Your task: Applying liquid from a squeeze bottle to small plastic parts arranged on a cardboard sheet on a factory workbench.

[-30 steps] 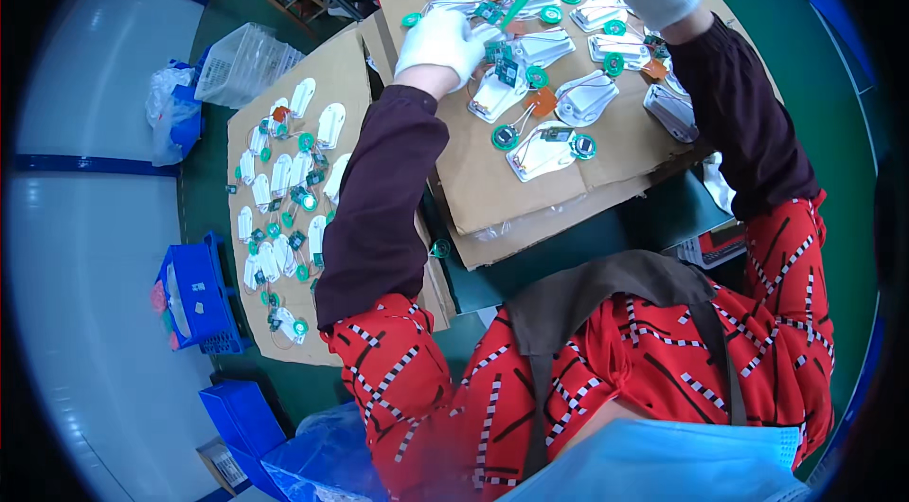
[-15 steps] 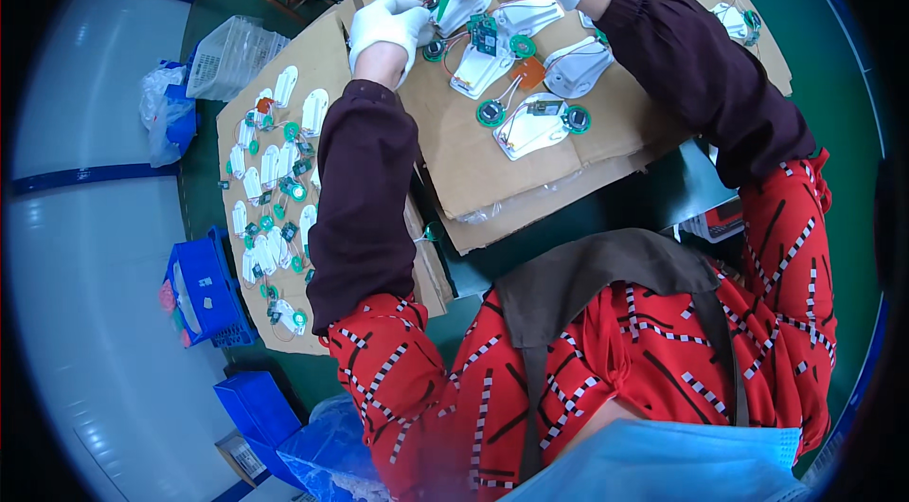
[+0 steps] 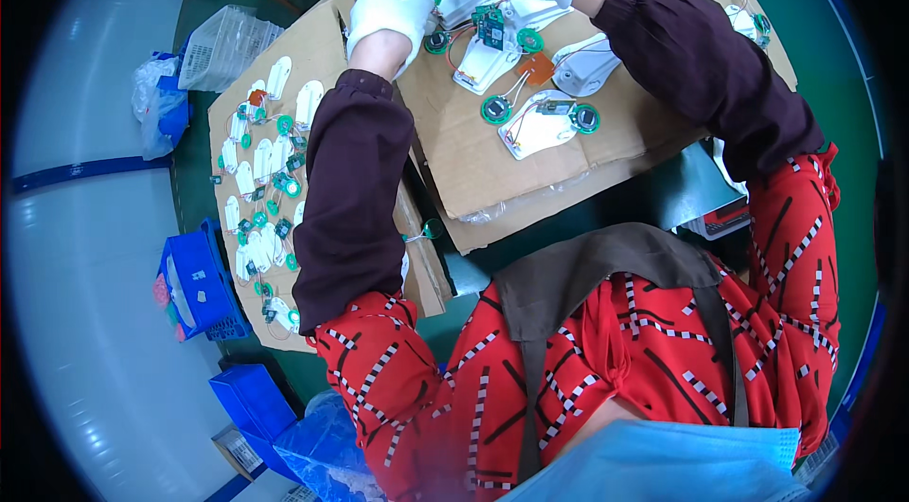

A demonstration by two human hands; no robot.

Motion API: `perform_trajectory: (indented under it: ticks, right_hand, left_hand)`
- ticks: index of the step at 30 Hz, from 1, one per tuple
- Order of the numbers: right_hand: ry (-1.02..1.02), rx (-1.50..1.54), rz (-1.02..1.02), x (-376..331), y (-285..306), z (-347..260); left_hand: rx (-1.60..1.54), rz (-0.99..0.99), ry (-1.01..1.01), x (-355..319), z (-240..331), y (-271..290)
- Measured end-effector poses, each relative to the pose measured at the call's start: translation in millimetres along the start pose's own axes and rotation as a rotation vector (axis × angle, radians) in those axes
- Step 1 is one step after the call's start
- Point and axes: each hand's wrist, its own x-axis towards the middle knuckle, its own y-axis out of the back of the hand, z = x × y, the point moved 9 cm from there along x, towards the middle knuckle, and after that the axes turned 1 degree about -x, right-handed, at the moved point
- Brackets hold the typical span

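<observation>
No lettering or numbers can be read. Well left of and below the fingers [image 3: 417,6] of the white-gloved left hand [image 3: 387,19], a small pale label-like patch [image 3: 201,296] marks a blue rectangular plastic bin [image 3: 206,265]; farther below them, a pale panel [image 3: 239,453] carries illegible dark marks.

Looks steeply down from the head through a wide fisheye, close above the red shirt [image 3: 653,360] at lower centre, facing toward the hands [image 3: 390,17] at upper centre.
</observation>
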Motion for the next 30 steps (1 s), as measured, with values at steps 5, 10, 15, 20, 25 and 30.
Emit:
perform_trajectory:
  ticks: [5, 10, 15, 20, 25, 30]
  right_hand:
    - [0.074, -0.184, 0.045, -1, -1, -5]
    - [0.112, -0.303, -0.004, -7, 0, -13]
    - [-0.134, 0.017, -0.111, -12, -6, 10]
    - [-0.063, 0.109, -0.023, -14, -1, 8]
    - [-0.086, 0.086, 0.038, -7, 12, 15]
    - [-0.014, 0.178, 0.078, -3, 8, 18]
  left_hand:
    - [0.127, 0.038, -0.073, 3, 4, 1]
    - [0.205, 0.046, -0.044, 9, -5, -1]
    - [0.097, 0.046, -0.016, 8, -12, 1]
    - [0.121, 0.058, -0.025, -1, -6, 2]
    - [0.164, 0.046, -0.048, 3, 2, -2]
    - [0.237, 0.061, -0.083, 1, -1, 3]
